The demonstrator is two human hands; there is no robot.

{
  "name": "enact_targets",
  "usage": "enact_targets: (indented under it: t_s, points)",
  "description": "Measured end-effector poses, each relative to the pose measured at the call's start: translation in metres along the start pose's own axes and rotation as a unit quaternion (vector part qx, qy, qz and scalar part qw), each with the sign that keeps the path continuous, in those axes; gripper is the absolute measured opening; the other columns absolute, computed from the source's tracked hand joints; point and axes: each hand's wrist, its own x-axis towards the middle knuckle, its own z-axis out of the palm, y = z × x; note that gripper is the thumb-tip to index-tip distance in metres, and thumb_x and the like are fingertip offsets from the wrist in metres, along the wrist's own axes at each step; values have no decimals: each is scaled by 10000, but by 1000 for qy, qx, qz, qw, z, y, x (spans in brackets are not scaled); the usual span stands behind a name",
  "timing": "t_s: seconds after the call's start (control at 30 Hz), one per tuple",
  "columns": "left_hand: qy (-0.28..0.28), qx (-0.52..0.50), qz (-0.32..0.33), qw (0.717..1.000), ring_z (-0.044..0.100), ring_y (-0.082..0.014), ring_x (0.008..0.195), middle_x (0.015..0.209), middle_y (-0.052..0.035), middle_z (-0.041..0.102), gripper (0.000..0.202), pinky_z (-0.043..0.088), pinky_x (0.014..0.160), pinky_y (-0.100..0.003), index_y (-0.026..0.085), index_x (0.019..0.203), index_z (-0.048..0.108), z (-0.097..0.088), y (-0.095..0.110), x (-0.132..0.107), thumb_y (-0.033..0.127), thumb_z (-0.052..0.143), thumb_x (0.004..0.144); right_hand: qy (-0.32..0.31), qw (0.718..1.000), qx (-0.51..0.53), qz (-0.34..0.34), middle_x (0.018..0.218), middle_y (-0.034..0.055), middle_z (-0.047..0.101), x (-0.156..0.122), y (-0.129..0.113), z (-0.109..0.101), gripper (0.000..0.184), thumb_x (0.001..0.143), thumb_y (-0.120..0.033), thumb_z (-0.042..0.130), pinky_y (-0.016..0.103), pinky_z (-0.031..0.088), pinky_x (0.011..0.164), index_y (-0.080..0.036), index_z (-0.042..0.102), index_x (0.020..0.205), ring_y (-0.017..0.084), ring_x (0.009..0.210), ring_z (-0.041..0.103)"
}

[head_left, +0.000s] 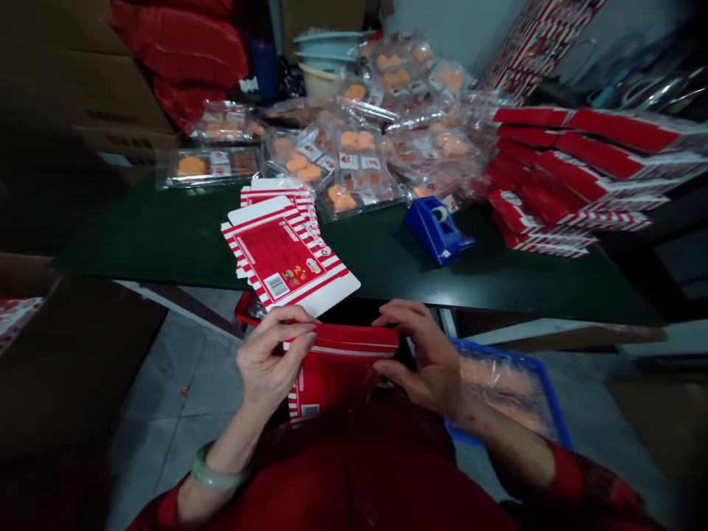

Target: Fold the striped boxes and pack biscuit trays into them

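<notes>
A red and white striped cardboard box (337, 376) is held close to my body, just below the table edge. My left hand (276, 350) pinches its upper left corner between thumb and fingers. My right hand (423, 358) is at the upper right end, fingers and thumb spread apart around that edge; whether the fingertips touch the card is hard to see. A folded flap (354, 338) runs along the top between the hands. Beyond it, a stack of flat printed box blanks (282, 258) lies on the green table (381, 254).
Clear packs of toy food (354, 162) are heaped along the table's back. A blue tape dispenser (436, 228) stands right of centre, before piled red boxes (586, 162). On the floor at right is a blue crate (545, 391); cartons (94, 96) stand at left.
</notes>
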Motion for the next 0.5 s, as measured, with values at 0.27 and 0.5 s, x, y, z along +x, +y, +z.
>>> enact_targets:
  t_s: [0.27, 0.5]
  points:
    - [-22, 26, 14, 999, 636, -122, 764, 869, -17, 648, 158, 533, 686, -265, 194, 843, 685, 3, 0, -1, 66, 626, 773, 70, 994, -31, -73, 1056, 73, 576, -21, 10, 12, 432, 835, -53, 524, 309, 508, 721, -289, 554, 1195, 169, 902, 586]
    - [-60, 66, 17, 996, 656, -122, 753, 891, -16, 673, 149, 533, 677, -226, 197, 836, 687, 1, 5, 1, 75, 650, 760, 76, 994, 7, 80, 907, 59, 629, 2, 32, -31, 172, 880, -264, 495, 286, 490, 651, -221, 639, 962, 148, 743, 599]
